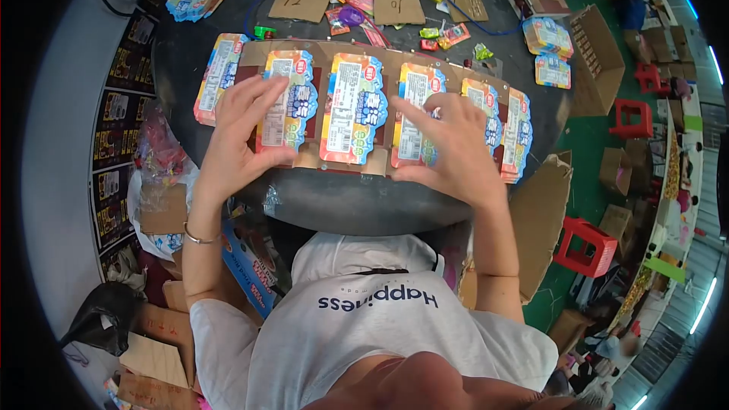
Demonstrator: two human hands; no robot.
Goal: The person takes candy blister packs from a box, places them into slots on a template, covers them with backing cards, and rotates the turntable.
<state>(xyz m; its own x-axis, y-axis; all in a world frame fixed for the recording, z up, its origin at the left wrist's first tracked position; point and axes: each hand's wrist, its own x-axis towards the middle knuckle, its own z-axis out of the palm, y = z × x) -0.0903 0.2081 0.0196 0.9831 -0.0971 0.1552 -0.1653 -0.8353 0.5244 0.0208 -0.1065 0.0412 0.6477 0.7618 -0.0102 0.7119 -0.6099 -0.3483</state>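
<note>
A row of candy packs with blue wavy edges and printed white labels lies across a brown cardboard tray (pixel 319 45) on the dark round table. My left hand (pixel 244 130), fingers spread and thumb apart, is over the left part of a candy pack (pixel 287 99). My right hand (pixel 454 140) is also spread, its fingers over another candy pack (pixel 414 106) right of the middle. Between the hands lies the middle candy pack (pixel 352 110), untouched. Whether the fingertips press on the packs is hard to tell. More packs lie at the row's left end (pixel 220 80) and right end (pixel 516 137).
Loose colourful sweets and wrappers (pixel 353 15) lie at the table's back, beside cardboard pieces marked 12 (pixel 300 3) and 01 (pixel 398 4). Stacked packs (pixel 548 36) sit at the right edge. Cardboard boxes (pixel 596 61) and red stools (pixel 586 247) stand to the right.
</note>
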